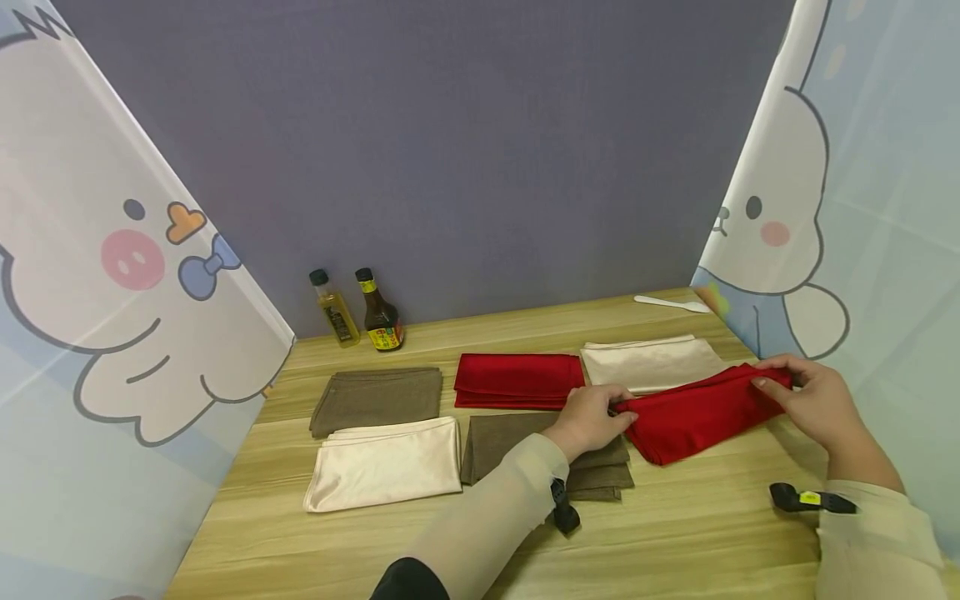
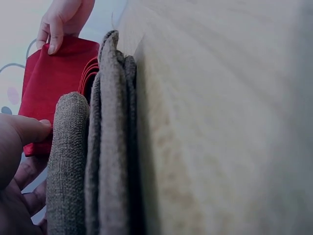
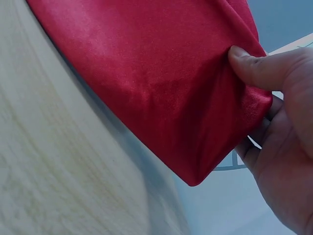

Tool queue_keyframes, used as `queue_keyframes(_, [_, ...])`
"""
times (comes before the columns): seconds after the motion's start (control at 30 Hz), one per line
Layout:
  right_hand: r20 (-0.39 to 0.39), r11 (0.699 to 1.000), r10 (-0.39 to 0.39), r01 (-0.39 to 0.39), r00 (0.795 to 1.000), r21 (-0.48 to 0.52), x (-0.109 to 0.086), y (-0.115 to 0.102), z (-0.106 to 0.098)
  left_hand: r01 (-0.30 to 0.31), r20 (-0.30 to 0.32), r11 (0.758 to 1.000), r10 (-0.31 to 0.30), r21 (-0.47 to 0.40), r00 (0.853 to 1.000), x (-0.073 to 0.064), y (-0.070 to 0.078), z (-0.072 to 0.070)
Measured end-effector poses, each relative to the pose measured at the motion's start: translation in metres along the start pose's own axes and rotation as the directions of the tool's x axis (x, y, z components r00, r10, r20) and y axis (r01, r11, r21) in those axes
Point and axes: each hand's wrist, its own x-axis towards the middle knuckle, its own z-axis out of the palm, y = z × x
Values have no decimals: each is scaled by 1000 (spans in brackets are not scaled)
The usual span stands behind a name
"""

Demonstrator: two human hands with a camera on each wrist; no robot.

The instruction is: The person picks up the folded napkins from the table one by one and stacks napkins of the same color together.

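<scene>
A folded red satin cloth (image 1: 701, 417) is stretched between both hands at the right of the table. My left hand (image 1: 592, 421) pinches its left corner between thumb and fingers, above a folded grey-brown cloth (image 1: 506, 437). My right hand (image 1: 813, 400) pinches the opposite end; in the right wrist view, the thumb lies on top of the red cloth (image 3: 146, 83) with the fingers behind it. That end is lifted off the wood. In the left wrist view, the grey-brown cloth (image 2: 115, 147) stands close beside the left hand (image 2: 19, 161).
Another red cloth (image 1: 517, 379) and a cream cloth (image 1: 648, 364) lie in the back row, with a grey-brown cloth (image 1: 378, 398) at left. A second cream cloth (image 1: 386, 467) lies in front. Two bottles, one oil (image 1: 336, 310), one dark sauce (image 1: 381, 315), and a white plastic utensil (image 1: 671, 303) stand or lie behind.
</scene>
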Motion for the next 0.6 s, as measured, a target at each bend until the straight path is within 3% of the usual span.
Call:
queue_keyframes(0.23, [-23,1000,15,-14,1000,11,0,-1,-1,-32,-44,999,30,-41,999,-1,2,-1])
queue_keyframes(0.6, [-74,998,39,-35,996,58,-1,-4,0,-37,-104,989,22,-141,994,-3,9,-5])
